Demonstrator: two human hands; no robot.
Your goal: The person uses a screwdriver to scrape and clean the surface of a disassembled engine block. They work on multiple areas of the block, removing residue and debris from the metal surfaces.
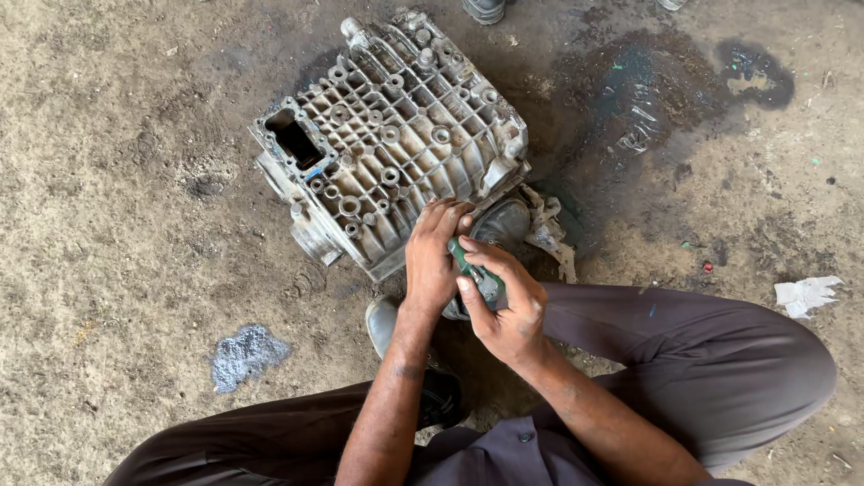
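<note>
The dirt floor [117,180] fills the view, packed and grey-brown, with a wide dark oil stain [648,99] at about one o'clock and a small dark puddle [756,76] further out at two.

A grimy ribbed metal engine casing [396,135] lies on the floor at twelve o'clock, tilted, its grid of ribs and round bosses facing up and a rectangular opening [292,139] at its ten o'clock corner. A rounded metal part [504,220] sticks out from under its five o'clock edge, with a dirty rag [549,236] just beside that.

The person squats at six o'clock in dark trousers [720,360], one knee out at four o'clock, a shoe [382,324] showing just below the casing.

The left hand [434,261] rests on the casing's lower edge, fingers bent and pressed to the metal; its grip holds nothing that can be made out. The right hand [508,306] sits just beside it, touching, with its grip pressed together around a green-handled tool [472,270]. The tool points toward eleven o'clock, its tip hidden behind the left hand's fingers at the casing's edge.

A silvery patch [245,354] lies at eight o'clock, a crumpled white paper scrap [807,292] at three, and another person's shoe [486,9] at the top edge.
</note>
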